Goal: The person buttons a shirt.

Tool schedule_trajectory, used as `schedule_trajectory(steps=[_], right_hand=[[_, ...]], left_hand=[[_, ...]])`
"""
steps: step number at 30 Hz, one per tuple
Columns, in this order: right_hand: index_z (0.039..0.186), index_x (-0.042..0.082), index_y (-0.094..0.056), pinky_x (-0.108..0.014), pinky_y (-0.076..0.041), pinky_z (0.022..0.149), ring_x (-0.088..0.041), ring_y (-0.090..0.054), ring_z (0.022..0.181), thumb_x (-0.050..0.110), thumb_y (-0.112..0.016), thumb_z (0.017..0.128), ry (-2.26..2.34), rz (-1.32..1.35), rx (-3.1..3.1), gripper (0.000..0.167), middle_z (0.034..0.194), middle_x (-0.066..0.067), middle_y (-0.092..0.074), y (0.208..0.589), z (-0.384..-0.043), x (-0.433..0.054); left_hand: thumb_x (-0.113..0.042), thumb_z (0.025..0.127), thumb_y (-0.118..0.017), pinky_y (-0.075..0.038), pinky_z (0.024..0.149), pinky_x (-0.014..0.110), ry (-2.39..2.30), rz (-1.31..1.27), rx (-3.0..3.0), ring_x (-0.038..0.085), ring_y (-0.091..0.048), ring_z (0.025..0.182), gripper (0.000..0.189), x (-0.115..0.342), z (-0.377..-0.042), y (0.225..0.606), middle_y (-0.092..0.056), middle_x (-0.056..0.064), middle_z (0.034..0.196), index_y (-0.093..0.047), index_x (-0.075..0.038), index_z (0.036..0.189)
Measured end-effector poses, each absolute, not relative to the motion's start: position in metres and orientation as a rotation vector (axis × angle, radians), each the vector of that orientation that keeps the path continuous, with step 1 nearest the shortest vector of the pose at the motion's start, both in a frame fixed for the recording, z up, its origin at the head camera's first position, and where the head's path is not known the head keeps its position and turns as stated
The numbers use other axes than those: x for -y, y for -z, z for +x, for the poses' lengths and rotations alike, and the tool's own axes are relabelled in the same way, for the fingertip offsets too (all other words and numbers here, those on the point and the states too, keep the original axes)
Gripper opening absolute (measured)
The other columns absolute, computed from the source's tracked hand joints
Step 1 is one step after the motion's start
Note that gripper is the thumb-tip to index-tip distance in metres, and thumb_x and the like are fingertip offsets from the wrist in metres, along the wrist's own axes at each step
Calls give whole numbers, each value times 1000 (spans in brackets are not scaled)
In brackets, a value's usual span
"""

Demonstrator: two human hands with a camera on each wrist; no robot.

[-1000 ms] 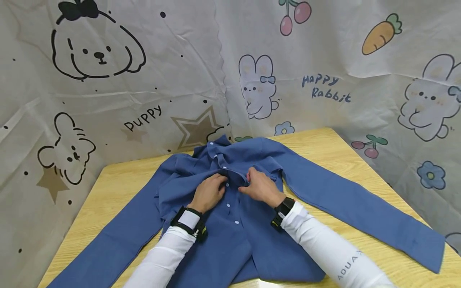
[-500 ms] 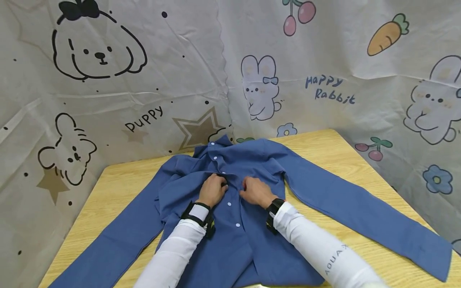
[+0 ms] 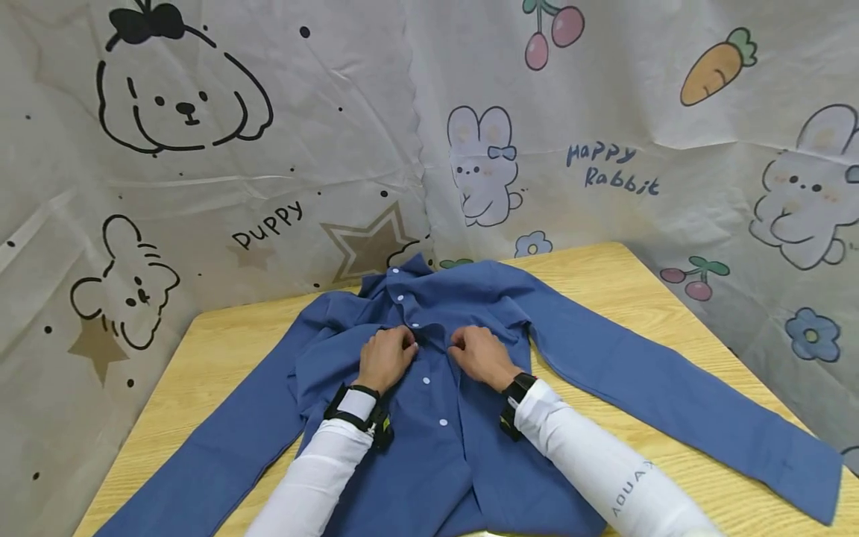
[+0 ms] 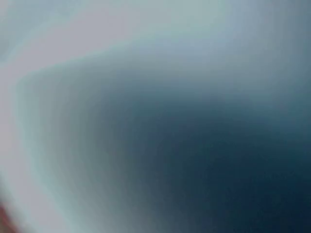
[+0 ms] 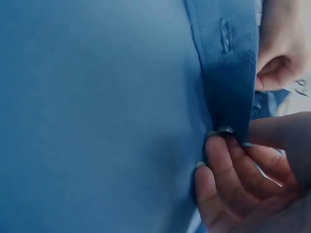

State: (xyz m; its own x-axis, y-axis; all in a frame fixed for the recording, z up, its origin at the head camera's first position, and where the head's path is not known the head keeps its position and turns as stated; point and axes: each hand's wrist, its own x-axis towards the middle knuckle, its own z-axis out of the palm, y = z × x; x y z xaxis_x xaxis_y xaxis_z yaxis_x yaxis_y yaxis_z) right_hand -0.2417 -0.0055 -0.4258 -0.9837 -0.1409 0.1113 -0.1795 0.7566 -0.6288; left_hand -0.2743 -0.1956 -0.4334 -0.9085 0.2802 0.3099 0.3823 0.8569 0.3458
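Observation:
A blue button-up shirt (image 3: 429, 462) lies front up, collar at the far side and sleeves spread to both sides. White buttons run down its front, among them a lower button (image 3: 443, 422). My left hand (image 3: 387, 359) grips the cloth at the button strip, fingers curled, fingertips partly hidden. Just to the right, my right hand (image 3: 483, 358) pinches the edge of the other front panel. In the right wrist view, the right fingers (image 5: 221, 160) hold the placket (image 5: 231, 82) below a buttonhole (image 5: 226, 36). The left wrist view is only blurred blue and grey.
The shirt lies on a wood-grain table (image 3: 590, 276). Behind and beside it hangs a pale curtain (image 3: 335, 82) with cartoon animals and fruit. The shirt's right sleeve (image 3: 684, 395) reaches toward the table's right edge, the left sleeve (image 3: 228, 425) toward the near left.
My right hand has come down slightly with its panel edge, and the raised fold between the hands is lower. My left hand shifted right, then back left.

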Motion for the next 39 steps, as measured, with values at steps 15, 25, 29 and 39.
schedule_trajectory(steps=[15,25,29,39], right_hand=[[112,4,-70,-33,-49,77,-18,-62,89,13,-60,94,-1446,412,2649,22,106,-8,-68,384,-239,3],[115,1,-68,-32,-48,79,-16,-62,93,7,-57,95,-1515,574,2637,24,111,-9,-67,383,-234,-1],[111,3,-70,-35,-49,82,-18,-64,95,8,-62,93,-1481,580,2587,21,107,-7,-68,386,-235,-2],[111,10,-69,-36,-50,81,-14,-63,91,10,-64,92,-1420,576,2585,20,102,-1,-69,392,-233,0]], left_hand=[[-13,85,-73,-49,66,33,807,-986,2318,16,-61,78,23,183,-246,389,-67,2,85,-69,-8,107],[-9,84,-74,-49,67,34,737,-1046,2459,15,-61,75,48,185,-244,384,-65,-1,80,-56,-8,128],[-10,85,-73,-48,68,33,709,-1091,2482,14,-60,75,49,186,-244,384,-65,-2,80,-54,-7,130],[-8,84,-74,-47,65,32,713,-1086,2434,13,-59,73,47,187,-241,385,-64,-1,79,-56,-7,127]])
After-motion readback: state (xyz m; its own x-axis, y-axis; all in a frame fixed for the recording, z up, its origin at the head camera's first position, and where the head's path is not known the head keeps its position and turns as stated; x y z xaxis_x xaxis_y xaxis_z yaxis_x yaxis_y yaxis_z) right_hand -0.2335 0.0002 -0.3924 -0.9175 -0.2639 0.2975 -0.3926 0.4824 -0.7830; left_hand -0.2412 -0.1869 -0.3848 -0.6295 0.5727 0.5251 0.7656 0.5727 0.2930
